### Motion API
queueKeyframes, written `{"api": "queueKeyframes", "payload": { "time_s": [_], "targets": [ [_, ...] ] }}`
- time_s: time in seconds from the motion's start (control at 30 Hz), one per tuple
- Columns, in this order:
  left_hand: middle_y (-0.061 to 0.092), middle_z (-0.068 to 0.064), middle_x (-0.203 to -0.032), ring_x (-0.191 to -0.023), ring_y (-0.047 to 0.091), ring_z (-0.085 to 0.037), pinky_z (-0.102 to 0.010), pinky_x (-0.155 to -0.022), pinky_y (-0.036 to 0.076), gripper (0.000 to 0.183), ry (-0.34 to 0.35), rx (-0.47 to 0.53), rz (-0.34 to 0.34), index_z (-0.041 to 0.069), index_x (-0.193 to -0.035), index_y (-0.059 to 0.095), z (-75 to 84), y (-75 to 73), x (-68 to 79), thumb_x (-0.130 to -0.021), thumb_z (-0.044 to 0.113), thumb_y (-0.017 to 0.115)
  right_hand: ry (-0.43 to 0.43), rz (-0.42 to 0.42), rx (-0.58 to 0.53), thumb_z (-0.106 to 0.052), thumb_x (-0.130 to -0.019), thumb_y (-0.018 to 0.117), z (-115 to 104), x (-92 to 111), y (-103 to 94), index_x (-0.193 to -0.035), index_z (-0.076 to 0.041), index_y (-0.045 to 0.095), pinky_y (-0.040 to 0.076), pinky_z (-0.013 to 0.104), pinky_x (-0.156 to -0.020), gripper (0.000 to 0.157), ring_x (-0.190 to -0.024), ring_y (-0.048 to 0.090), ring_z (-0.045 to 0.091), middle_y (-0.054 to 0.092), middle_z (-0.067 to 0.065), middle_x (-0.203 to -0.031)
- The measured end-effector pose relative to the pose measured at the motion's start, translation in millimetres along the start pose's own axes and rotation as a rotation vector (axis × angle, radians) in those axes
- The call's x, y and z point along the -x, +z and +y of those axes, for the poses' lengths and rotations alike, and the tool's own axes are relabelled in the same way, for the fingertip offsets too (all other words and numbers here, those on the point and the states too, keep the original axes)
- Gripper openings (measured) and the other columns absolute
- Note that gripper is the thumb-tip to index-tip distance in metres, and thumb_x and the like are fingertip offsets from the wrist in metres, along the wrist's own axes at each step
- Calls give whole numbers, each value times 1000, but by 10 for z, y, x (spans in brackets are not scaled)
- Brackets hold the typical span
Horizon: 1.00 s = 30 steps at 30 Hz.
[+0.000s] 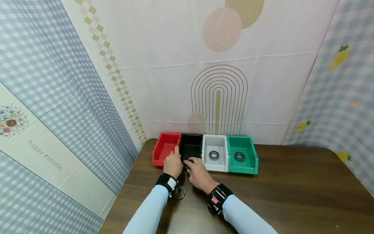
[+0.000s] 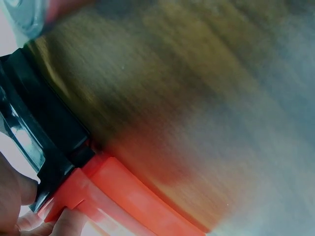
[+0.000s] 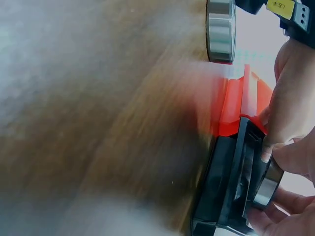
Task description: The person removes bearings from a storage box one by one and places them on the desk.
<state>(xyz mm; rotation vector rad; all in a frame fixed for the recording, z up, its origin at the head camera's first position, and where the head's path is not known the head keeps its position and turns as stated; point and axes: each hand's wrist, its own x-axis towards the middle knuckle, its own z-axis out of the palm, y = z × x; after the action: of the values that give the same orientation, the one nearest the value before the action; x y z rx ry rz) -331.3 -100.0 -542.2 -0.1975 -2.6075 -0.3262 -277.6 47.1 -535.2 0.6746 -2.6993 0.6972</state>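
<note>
The left hand (image 1: 173,165) and right hand (image 1: 200,174) block the black bin's (image 1: 191,144) front, with room rightward over the table (image 1: 306,182).

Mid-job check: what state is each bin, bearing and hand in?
Red bin: upright, no bearing visible inside
Black bin: upright, front partly hidden
White bin: upright, one bearing lying flat inside
Green bin: upright, one bearing lying flat inside
Held bearing: at black bin's front
Table bearing: loose
Right hand: pinching held bearing
Left hand: touching red and black bins
</note>
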Motion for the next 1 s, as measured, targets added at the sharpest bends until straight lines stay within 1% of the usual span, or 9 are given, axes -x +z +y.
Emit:
{"api": "queueKeyframes", "payload": {
  "time_s": [0.13,0.27,0.37,0.6,0.73,0.87,1.0],
  "targets": [
    [63,-14,-79,-62,65,-30,-44,-59,58,36,-14,14,-15,5,-126,49,4,-29,-1,-95,15,65,-7,-8,-18,-10,-95,62,-22,47,-24,-135,-12,61,46,45,-107,41,-127,52,32,57,13,-137],
    [63,-14,-79,-63,66,-31,-44,-60,58,36,-22,14,-13,6,-124,49,-7,-36,-1,-94,15,66,-13,-32,-11,-11,-95,62,-42,98,-26,-136,-13,61,46,44,-106,40,-126,51,30,57,13,-137],
    [63,-14,-79,-63,66,-31,-44,-60,59,36,-21,9,-10,6,-125,49,-19,-31,-2,-94,16,66,-18,-45,0,-11,-96,62,-59,139,-30,-136,-13,61,47,44,-105,40,-125,51,29,57,13,-137],
    [64,-14,-80,-65,67,-30,-43,-62,59,35,-19,-11,-17,6,-127,48,-23,-15,-5,-96,17,62,-11,-58,-1,-10,-96,61,-71,242,-59,-135,-12,61,47,44,-107,39,-128,51,30,56,13,-137],
    [64,-14,-79,-64,67,-30,-43,-61,59,36,-15,-9,-13,6,-126,48,-7,-29,-4,-95,16,64,-7,-55,1,-10,-95,62,-38,286,-66,-134,-12,62,47,43,-106,39,-126,53,30,57,13,-136],
    [64,-14,-81,-65,67,-30,-43,-61,58,36,-16,-12,-37,6,-127,47,10,-37,-7,-96,17,62,-11,-67,22,-9,-94,63,-11,328,-91,-131,-11,64,47,43,-104,38,-122,54,30,59,13,-133],
    [65,-14,-82,-66,67,-30,-43,-64,60,36,-28,-9,-59,7,-127,47,31,-44,-14,-96,17,62,6,-115,34,-10,-94,63,-15,373,-142,-132,-11,63,46,43,-105,38,-122,53,29,59,12,-133]
  ]
}}
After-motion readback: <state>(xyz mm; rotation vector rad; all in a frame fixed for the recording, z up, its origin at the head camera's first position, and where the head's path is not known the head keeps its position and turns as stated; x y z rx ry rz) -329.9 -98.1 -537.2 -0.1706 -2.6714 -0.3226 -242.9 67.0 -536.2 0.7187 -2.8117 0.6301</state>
